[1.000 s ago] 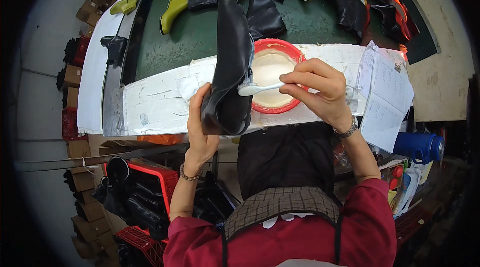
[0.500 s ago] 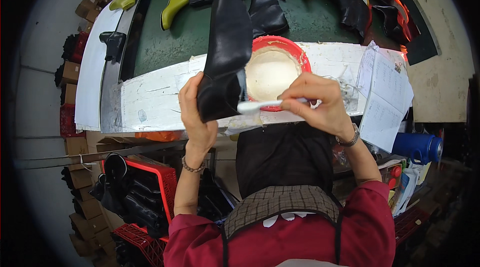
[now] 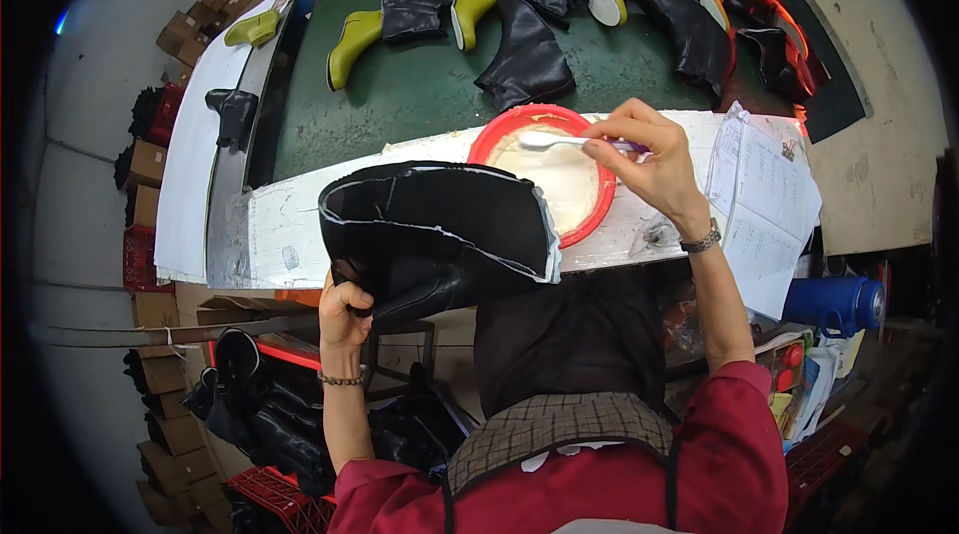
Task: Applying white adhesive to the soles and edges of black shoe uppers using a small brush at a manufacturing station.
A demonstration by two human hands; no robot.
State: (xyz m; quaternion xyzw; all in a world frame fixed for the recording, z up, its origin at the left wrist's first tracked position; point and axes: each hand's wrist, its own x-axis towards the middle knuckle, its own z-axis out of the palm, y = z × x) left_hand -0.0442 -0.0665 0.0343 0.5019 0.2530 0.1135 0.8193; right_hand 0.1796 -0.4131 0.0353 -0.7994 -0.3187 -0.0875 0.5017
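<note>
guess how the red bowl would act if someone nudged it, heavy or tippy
The red bowl is probably weighty for its size, given the pale paste inside. Its open top suggests a tilt could spill some. Its paste-smeared inner wall may feel tacky.

Before you, the white counter (image 3: 282,219) bears a red bowl (image 3: 606,192) and, to your right, papers (image 3: 767,204) overhanging its near edge. Beyond, your green surface (image 3: 420,84) carries black boots (image 3: 527,59) and yellow forms (image 3: 355,49).

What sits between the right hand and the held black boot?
Head view: a red bowl of pale paste, partly hidden by the black boot, and the brush in the right hand.
</note>
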